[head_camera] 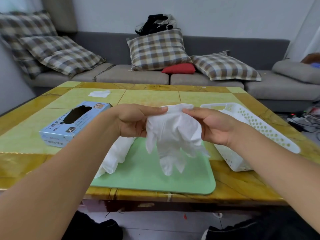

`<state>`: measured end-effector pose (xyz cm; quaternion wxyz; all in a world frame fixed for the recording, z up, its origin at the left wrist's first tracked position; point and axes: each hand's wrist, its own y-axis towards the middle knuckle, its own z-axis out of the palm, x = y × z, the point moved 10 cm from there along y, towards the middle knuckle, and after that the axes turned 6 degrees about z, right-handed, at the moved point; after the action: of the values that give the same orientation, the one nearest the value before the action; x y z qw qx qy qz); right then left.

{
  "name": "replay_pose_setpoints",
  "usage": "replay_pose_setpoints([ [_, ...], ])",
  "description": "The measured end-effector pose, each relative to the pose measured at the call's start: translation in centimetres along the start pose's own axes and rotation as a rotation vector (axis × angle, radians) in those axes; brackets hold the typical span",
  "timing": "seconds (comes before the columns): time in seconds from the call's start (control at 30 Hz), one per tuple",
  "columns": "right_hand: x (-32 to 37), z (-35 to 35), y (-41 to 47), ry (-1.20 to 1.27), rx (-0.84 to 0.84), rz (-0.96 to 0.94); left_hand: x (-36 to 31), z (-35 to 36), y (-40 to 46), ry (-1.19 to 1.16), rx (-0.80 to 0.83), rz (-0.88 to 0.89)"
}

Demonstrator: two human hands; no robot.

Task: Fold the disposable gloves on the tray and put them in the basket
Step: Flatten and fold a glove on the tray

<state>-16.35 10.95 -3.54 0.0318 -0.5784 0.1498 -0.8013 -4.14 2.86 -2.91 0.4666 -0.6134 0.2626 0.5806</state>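
A white disposable glove (173, 134) hangs in the air above the green tray (155, 179), cuff up and fingers pointing down. My left hand (133, 120) pinches the cuff's left side and my right hand (213, 125) pinches its right side. More white gloves (116, 156) lie heaped on the tray's left edge, partly off it. The white perforated basket (270, 132) stands to the right of the tray with white glove material (232, 113) inside.
A light blue glove box (69, 125) marked XL lies at the left of the yellow-green table. A white tissue (99, 93) lies near the far edge. A grey sofa with checked cushions runs behind the table.
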Motion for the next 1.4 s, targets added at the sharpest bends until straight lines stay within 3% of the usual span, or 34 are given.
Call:
replay_pose_setpoints([
  [0.2, -3.2, -2.6, 2.5, -0.082, -0.103, 0.138, 3.2, -0.3, 1.9, 0.045, -0.007, -0.152],
  [0.3, -4.0, -4.0, 3.4, -0.107, -0.196, 0.156, 3.9, -1.6, 3.4, 0.145, -0.121, -0.139],
  [0.37, -2.7, -4.5, 3.8, -0.111, -0.265, 0.083, 2.6, -2.7, 4.3, 0.229, -0.262, -0.011],
  [0.47, 3.3, -4.7, 2.4, -0.114, -0.367, -0.276, -2.9, -3.4, 4.1, 0.233, -0.46, 0.389],
  [0.57, 8.8, -3.2, -1.3, -0.28, -0.389, -0.607, -8.2, -2.0, 1.9, 0.234, -0.446, 0.7],
  [0.63, 9.5, -2.6, -2.5, -0.421, -0.389, -0.669, -9.1, -0.8, 0.9, 0.313, -0.382, 0.768],
  [0.77, 5.4, -2.4, -1.5, -0.78, -0.367, -0.535, -4.9, -0.6, 2.0, 0.714, -0.293, 0.645],
  [0.93, -3.6, -0.5, 0.2, -1.217, 0.034, -0.19, 4.7, -0.1, 3.7, 1.148, 0.093, 0.339],
  [1.0, -5.3, 0.2, 0.3, -1.268, 0.116, -0.125, 6.7, 1.1, 3.3, 1.191, 0.223, 0.3],
  [1.13, -6.6, 1.6, 0.1, -1.334, 0.232, -0.06, 7.4, 3.0, 2.4, 1.316, 0.333, 0.272],
  [1.27, -8.6, 2.5, -0.6, -1.365, 0.386, 0.111, 8.4, 4.2, 1.2, 1.38, 0.489, 0.098],
  [1.33, -8.6, 2.6, -0.4, -1.313, 0.382, 0.14, 8.5, 4.1, 0.4, 1.325, 0.556, -0.013],
  [1.4, -6.8, 2.5, 0.5, -1.285, 0.255, 0.035, 7.6, 3.4, 0.1, 1.275, 0.535, -0.035],
])
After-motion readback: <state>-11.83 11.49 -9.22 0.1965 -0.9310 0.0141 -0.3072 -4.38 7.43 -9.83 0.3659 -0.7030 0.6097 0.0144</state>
